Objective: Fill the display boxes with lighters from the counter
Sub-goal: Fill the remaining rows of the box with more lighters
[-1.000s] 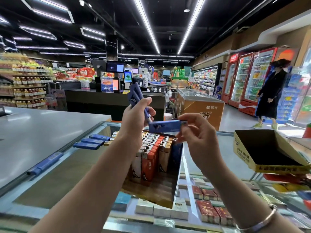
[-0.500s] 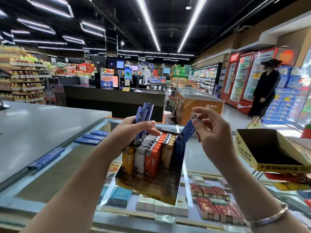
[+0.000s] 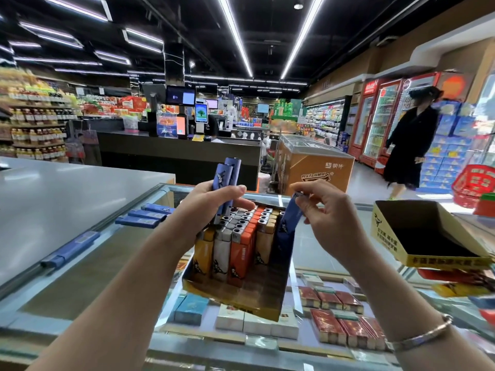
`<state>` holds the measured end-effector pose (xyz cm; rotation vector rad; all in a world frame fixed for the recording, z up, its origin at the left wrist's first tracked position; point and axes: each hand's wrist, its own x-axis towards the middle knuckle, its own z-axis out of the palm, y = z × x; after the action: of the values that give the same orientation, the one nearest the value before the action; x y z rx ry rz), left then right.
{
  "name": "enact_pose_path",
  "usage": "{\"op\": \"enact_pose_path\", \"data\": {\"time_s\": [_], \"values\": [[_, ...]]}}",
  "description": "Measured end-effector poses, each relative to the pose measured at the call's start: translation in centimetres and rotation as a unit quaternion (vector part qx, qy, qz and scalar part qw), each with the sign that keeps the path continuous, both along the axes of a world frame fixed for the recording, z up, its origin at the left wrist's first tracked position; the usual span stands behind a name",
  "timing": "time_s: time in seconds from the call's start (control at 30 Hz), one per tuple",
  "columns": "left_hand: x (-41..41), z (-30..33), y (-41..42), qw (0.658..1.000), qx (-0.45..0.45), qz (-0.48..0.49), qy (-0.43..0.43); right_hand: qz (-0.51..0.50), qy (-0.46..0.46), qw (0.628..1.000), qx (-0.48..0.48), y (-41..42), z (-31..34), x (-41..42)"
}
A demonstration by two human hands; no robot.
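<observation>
right hand (image 3: pixel 325 210) has swung its dark blue plastic lighter (image 3: pixel 286 227) from flat to nose-down, pinched by the top; tip looks inside the yellow cardboard display box (image 3: pixel 235 303)'s right row; left hand (image 3: pixel 211 203) grips two spare blue lighters (image 3: pixel 226 183); drop-in next.

Glass counter (image 3: pixel 316 253) carries display boxes (image 3: pixel 235 293), loose lighters (image 3: pixel 139 219).

— Left hand (image 3: pixel 211 202)?
— Raised on a bare forearm, fingers curled, thumb stretched right.
— Right hand (image 3: pixel 325 210)?
— Right of it, palm away, fingertips pinching; bracelet on the near wrist.
</observation>
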<state>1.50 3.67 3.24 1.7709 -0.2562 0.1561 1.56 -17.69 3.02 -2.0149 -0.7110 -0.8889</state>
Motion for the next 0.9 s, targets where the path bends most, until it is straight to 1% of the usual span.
{"op": "enact_pose_path", "data": {"time_s": [0.2,0.3,0.43,0.6,0.73,0.8,0.9], "values": [[-0.3,-0.1,-0.7,1.000,-0.012,-0.004,0.002,-0.020,0.012,0.992,-0.122,0.7,-1.1,-0.3],[-0.5,-0.2,-1.1,1.000,-0.007,-0.003,-0.014,-0.021,0.034,0.990,-0.138,0.7,-1.0,-0.3],[-0.4,-0.2,-1.2,1.000,-0.022,-0.004,-0.013,-0.020,0.057,0.983,-0.171,0.6,-1.0,-0.1],[-0.6,-0.2,-1.2,0.999,-0.036,-0.013,-0.009,-0.009,0.079,0.986,-0.146,0.4,-0.8,0.1],[-0.6,-0.2,-1.2,0.999,-0.022,0.000,-0.044,-0.009,0.092,0.989,-0.115,0.3,-1.1,0.4],[-0.5,-0.3,-1.3,0.996,-0.024,0.024,-0.080,-0.018,0.078,0.992,-0.096,0.3,-1.2,0.3],[-0.4,-0.3,-1.1,0.991,-0.065,0.025,-0.118,-0.026,0.028,0.997,-0.065,0.6,-0.9,-0.1]]}}
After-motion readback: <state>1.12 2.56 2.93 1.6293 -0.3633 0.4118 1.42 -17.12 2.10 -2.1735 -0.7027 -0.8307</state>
